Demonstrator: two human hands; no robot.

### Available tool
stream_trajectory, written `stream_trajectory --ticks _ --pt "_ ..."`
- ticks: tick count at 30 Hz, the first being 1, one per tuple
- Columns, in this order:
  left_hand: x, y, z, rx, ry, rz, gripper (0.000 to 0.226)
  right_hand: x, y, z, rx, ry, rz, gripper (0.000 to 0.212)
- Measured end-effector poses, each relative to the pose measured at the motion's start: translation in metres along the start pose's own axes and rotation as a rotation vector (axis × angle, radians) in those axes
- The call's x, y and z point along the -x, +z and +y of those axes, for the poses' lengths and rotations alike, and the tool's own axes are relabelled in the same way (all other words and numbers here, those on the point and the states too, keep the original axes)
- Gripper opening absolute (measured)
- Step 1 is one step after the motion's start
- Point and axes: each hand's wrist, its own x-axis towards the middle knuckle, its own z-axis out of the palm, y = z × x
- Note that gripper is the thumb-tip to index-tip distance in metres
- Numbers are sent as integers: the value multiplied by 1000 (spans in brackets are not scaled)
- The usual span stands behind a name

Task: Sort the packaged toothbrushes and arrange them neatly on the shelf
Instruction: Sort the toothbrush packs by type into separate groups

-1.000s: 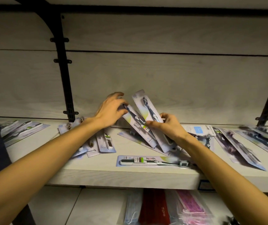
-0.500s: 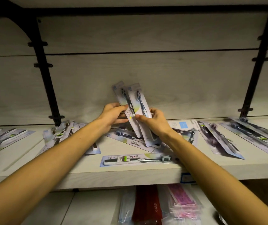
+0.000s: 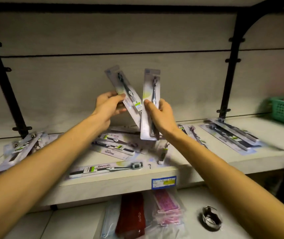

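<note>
Toothbrush packs, 2 of them, up off the shelf [image 3: 120, 180] and apart at the top, no longer fanned together as 0.5 s back. Head view: left pack [image 3: 123, 94] tilted leftward, pinched by left hand [image 3: 107, 107], thumb across its face; right pack [image 3: 150, 107] near upright, gripped by right hand [image 3: 161, 116], fingers curled behind. Lower ends close together, perhaps touching. Likely compared for sorting; loose packs [image 3: 113, 149] below not yet tidied.
</note>
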Motion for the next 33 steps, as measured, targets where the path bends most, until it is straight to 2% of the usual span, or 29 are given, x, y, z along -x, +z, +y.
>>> stream_trajectory --ticks 3,6,9,13,15,18,22,24,27,29,33 --pt "6 47 -9 24 -80 -74 8 -11 -60 -1 115 54 52 31" --pt "9 94 -25 -15 -142 -114 14 -20 -120 7 201 168 43 24" --pt "18 152 -46 -108 -266 -254 10 -23 -189 19 318 246 128 24" --pt "32 215 -77 -216 -340 -406 11 -26 -258 32 584 360 106 23" --pt "33 237 -93 -351 -268 -442 16 -25 -277 38 665 381 86 26" --pt "32 250 -109 -786 -30 -467 21 -17 -289 52 731 379 39 25" --pt "33 252 -112 -1089 184 -527 47 -6 -291 68 864 393 -79 48" --pt "32 252 -111 -1119 256 -592 51 -9 -292 65 890 408 -133 51" --pt "24 244 -104 -1151 355 -574 38 -15 -286 53 1006 408 -121 43" --pt "16 228 -93 -1175 392 -556 31 -21 -273 45 1095 289 -61 31" --pt "-5 178 -70 -1270 436 -552 29 -28 -224 29 1010 60 -79 49"
